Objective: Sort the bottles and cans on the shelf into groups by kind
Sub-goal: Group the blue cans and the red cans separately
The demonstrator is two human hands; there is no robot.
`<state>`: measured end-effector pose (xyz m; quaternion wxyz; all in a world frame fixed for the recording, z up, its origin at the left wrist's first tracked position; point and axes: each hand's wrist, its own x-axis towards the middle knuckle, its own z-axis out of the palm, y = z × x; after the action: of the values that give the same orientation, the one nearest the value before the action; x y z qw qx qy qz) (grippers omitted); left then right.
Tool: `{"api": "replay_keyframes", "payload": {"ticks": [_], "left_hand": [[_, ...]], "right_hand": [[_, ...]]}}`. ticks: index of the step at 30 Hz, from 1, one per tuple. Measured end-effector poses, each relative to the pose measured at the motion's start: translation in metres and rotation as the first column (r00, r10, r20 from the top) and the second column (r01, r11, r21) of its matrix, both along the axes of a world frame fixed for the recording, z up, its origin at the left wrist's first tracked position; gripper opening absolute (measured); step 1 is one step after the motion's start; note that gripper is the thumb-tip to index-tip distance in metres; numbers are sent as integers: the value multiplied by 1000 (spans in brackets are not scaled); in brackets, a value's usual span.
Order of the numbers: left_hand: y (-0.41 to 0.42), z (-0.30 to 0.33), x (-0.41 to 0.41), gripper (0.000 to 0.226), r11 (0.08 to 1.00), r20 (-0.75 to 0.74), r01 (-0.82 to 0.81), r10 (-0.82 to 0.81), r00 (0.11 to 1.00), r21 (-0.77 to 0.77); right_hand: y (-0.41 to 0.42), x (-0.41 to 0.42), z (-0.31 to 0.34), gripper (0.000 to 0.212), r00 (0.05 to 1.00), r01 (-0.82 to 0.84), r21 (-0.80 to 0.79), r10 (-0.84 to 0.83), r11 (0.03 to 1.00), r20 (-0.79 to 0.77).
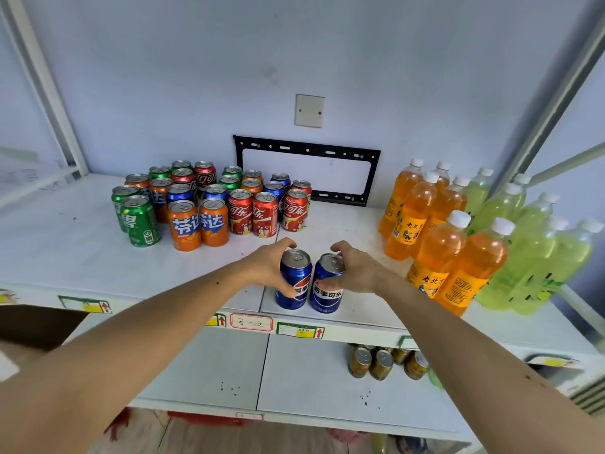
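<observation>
Two upright blue cans are gripped side by side at the shelf [98, 257] front, left hand [273, 267] on the left can [293, 280], right hand [352, 270] on the right can [327, 283] (mixed cans [209, 201] stand behind-left, nearer the left hand).

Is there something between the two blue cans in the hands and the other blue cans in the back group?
Yes. The left hand and right hand each grip a blue can at the shelf's front edge. The other blue cans stand mid-cluster, behind the front row of orange cans and red cans.
</observation>
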<state>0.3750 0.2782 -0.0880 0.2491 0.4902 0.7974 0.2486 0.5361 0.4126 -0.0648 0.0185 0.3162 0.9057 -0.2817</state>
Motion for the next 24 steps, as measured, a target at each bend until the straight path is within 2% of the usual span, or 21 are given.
{"api": "replay_keyframes", "payload": {"ticks": [4, 7, 10, 13, 16, 18, 20, 24], "left_hand": [[-6, 7, -21, 109, 996, 25, 15, -13, 1000, -87], [-9, 18, -50, 105, 991, 22, 8, -5, 1000, -133], [-5, 25, -81, 94, 996, -19, -47, 45, 999, -70], [7, 29, -110, 76, 992, -127, -101, 111, 986, 79], [23, 35, -143, 69, 980, -318, -97, 149, 936, 174], [32, 37, -164, 75, 983, -450, -95, 158, 879, 159], [40, 38, -183, 83, 988, -566, -131, 154, 810, 80], [53, 29, -206, 90, 991, -649, -123, 63, 758, -47]], "right_hand": [[5, -16, 27, 76, 994, -6, 5, 7, 1000, -106], [14, -42, 40, 69, 987, -8, 57, 17, 998, -160], [20, -71, 48, 65, 980, -9, 74, 24, 997, -199], [25, -100, 48, 56, 977, -23, 57, 35, 998, -211], [33, -134, 44, 54, 983, -28, 82, 43, 996, -180], [35, -154, 42, 56, 988, -33, 74, 44, 997, -151], [37, -176, 39, 56, 990, -49, 79, 59, 996, -128], [44, -215, 25, 68, 993, -48, 57, 54, 997, -104]]}}
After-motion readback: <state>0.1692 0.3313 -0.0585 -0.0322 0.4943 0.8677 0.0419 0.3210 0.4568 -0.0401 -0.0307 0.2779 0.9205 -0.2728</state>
